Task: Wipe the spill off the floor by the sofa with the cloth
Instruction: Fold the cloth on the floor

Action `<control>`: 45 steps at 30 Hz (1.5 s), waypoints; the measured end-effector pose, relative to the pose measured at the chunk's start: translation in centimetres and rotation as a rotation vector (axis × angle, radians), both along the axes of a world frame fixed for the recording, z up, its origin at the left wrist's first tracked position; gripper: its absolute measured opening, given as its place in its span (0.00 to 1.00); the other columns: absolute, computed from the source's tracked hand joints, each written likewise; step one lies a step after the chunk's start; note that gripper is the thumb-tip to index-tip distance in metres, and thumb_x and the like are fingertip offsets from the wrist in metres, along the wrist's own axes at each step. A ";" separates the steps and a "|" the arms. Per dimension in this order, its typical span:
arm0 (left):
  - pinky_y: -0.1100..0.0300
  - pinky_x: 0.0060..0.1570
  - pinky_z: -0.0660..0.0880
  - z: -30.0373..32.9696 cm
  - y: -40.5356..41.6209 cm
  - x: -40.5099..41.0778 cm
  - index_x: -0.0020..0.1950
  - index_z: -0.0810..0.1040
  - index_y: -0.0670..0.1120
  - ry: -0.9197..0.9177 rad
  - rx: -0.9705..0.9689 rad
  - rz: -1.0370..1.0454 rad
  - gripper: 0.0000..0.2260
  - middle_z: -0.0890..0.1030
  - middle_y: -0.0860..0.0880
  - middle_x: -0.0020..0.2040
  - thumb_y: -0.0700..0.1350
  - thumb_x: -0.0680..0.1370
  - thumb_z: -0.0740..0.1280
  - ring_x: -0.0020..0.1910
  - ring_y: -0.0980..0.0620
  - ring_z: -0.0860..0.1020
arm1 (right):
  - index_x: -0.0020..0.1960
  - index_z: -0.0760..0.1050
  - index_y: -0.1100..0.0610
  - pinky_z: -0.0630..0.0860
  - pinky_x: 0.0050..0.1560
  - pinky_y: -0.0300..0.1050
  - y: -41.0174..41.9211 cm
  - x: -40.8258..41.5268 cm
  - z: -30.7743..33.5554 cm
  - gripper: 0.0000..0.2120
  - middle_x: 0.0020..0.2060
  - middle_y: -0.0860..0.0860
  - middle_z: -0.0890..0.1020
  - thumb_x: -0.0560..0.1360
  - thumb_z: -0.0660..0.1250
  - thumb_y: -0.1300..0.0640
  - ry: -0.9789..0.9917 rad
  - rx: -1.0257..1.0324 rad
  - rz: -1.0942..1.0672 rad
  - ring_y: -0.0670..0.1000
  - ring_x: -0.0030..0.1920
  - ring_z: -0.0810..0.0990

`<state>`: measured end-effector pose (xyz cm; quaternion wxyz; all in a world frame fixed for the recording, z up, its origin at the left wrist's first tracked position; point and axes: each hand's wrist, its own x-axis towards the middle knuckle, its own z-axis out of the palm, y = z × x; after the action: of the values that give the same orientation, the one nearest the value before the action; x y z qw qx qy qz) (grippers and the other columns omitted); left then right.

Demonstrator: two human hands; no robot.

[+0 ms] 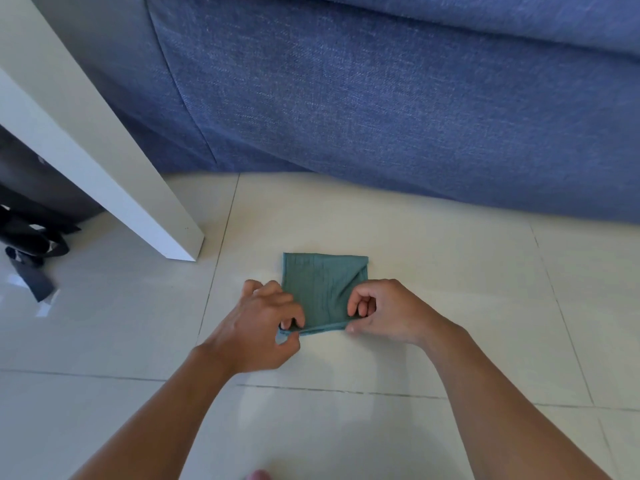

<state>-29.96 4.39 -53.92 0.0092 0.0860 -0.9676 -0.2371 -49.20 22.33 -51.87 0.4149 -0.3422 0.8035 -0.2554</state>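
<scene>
A green cloth [323, 284], folded into a rough square, lies flat on the pale tiled floor [433, 271] in front of the blue sofa [398, 109]. My left hand [258, 327] pinches the cloth's near left corner between thumb and fingers. My right hand [384, 311] pinches the near right corner. The near edge is stretched between both hands and slightly lifted. No spill is visible on the tiles around the cloth.
A white table leg [138, 188] stands on the floor to the left of the cloth. A dark bag with straps [31, 244] lies at the far left under the table. The sofa front runs across the back.
</scene>
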 end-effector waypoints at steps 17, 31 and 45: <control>0.53 0.34 0.74 0.9 1.9 -4.5 0.55 0.67 0.48 0.061 0.416 0.689 0.05 0.80 0.46 0.42 0.46 0.82 0.62 0.42 0.44 0.78 | 0.48 0.72 0.52 0.71 0.32 0.41 -2.5 3.6 -0.7 0.05 0.31 0.48 0.80 0.79 0.64 0.62 0.169 -0.217 -0.672 0.45 0.29 0.74; 0.52 0.59 0.80 -0.2 0.1 -2.1 0.70 0.74 0.57 -0.072 0.925 0.528 0.27 0.72 0.61 0.64 0.41 0.75 0.75 0.63 0.52 0.75 | 0.70 0.75 0.55 0.79 0.46 0.33 0.1 0.6 0.8 0.31 0.55 0.54 0.84 0.71 0.73 0.75 -0.500 -0.095 -0.389 0.48 0.51 0.84; 0.48 0.56 0.81 0.7 0.2 -0.9 0.76 0.67 0.58 -0.074 1.104 0.472 0.48 0.69 0.64 0.67 0.50 0.59 0.85 0.65 0.43 0.76 | 0.74 0.71 0.56 0.80 0.54 0.37 0.5 -0.2 1.8 0.37 0.66 0.48 0.77 0.69 0.74 0.76 -0.690 -0.176 -0.417 0.48 0.62 0.81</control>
<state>-30.86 4.58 -53.21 -0.0181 0.2987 -0.6559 -0.6930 -49.35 22.85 -50.06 0.5684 -0.1006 0.6443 -0.5017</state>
